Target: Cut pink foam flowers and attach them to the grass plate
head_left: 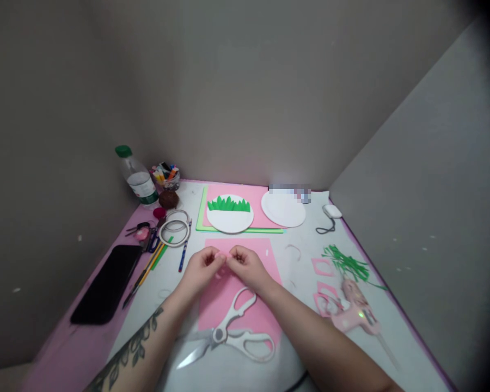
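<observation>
My left hand point(206, 265) and my right hand point(246, 265) meet at the middle of the table, fingertips pinched together. Between them is a small pink paper piece point(222, 255), mostly hidden by the fingers. Both hands are above a pink sheet point(212, 307) of paper or foam. Below them a pair of white-handled scissors point(219, 333) lies with its blades apart, partly on that sheet. Beyond the hands, a white paper plate point(230, 222) bears a row of green pointed grass-like cut-outs point(229, 205).
A plain white plate point(283, 208) stands at the back right. To the right lie a pink glue gun point(355, 313) with a lit green light, green strips point(347, 262) and pink scraps point(322, 267). On the left are a black phone point(106, 284), tape rolls point(174, 232), pencils point(150, 267) and a bottle point(138, 179).
</observation>
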Demonstrator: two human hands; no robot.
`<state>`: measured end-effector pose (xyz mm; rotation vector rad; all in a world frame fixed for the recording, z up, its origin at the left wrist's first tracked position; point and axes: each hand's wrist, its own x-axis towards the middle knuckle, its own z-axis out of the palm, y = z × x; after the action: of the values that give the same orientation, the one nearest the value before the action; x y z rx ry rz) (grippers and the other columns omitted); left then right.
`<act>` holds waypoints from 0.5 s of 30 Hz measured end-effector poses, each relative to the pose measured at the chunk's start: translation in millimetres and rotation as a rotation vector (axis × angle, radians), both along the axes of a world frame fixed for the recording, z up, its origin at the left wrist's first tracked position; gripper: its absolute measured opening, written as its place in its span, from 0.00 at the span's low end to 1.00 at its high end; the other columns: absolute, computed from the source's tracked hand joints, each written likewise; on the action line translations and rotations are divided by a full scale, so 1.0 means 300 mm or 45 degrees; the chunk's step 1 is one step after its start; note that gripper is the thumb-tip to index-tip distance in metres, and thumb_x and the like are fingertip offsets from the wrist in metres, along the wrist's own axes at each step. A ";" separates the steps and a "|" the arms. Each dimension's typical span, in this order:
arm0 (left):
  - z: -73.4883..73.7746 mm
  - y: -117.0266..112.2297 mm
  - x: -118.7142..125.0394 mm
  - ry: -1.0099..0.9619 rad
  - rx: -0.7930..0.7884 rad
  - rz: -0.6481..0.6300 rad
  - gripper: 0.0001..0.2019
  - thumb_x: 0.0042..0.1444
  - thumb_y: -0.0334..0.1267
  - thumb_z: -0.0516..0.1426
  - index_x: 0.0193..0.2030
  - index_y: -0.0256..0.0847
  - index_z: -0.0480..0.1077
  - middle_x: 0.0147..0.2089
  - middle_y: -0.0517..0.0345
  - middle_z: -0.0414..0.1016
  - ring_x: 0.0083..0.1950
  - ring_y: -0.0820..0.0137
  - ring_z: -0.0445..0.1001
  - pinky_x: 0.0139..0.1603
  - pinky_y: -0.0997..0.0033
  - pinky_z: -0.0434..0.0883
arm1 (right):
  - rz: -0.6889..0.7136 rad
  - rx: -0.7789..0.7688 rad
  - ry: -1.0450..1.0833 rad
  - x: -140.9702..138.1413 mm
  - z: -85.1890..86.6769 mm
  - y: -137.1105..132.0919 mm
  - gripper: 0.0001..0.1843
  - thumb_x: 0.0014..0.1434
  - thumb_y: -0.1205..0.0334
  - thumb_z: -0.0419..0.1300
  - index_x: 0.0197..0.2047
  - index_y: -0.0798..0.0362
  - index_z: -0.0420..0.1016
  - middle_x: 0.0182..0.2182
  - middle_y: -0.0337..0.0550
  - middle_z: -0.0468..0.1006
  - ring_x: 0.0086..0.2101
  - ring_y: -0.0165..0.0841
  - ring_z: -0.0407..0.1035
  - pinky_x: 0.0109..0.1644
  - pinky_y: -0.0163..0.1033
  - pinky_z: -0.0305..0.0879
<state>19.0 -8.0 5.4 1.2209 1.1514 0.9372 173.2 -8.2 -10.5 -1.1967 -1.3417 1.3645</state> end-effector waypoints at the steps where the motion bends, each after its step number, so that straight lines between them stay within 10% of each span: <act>1: -0.005 0.000 0.000 0.015 -0.007 0.008 0.15 0.50 0.48 0.61 0.25 0.37 0.67 0.20 0.63 0.66 0.23 0.75 0.63 0.26 0.76 0.59 | 0.003 -0.025 0.027 0.000 0.003 -0.001 0.12 0.53 0.56 0.59 0.25 0.53 0.63 0.18 0.31 0.62 0.20 0.24 0.54 0.23 0.31 0.50; 15: 0.016 -0.002 0.001 -0.022 -0.015 0.098 0.13 0.49 0.44 0.60 0.24 0.37 0.68 0.22 0.64 0.65 0.25 0.76 0.62 0.28 0.77 0.59 | 0.017 -0.047 0.195 0.006 0.018 -0.007 0.09 0.54 0.57 0.58 0.29 0.53 0.65 0.20 0.32 0.66 0.18 0.24 0.54 0.21 0.31 0.50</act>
<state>19.3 -8.5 10.2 1.1636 1.1958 0.9952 175.0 -10.2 -5.1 -1.0860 -1.2234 1.4651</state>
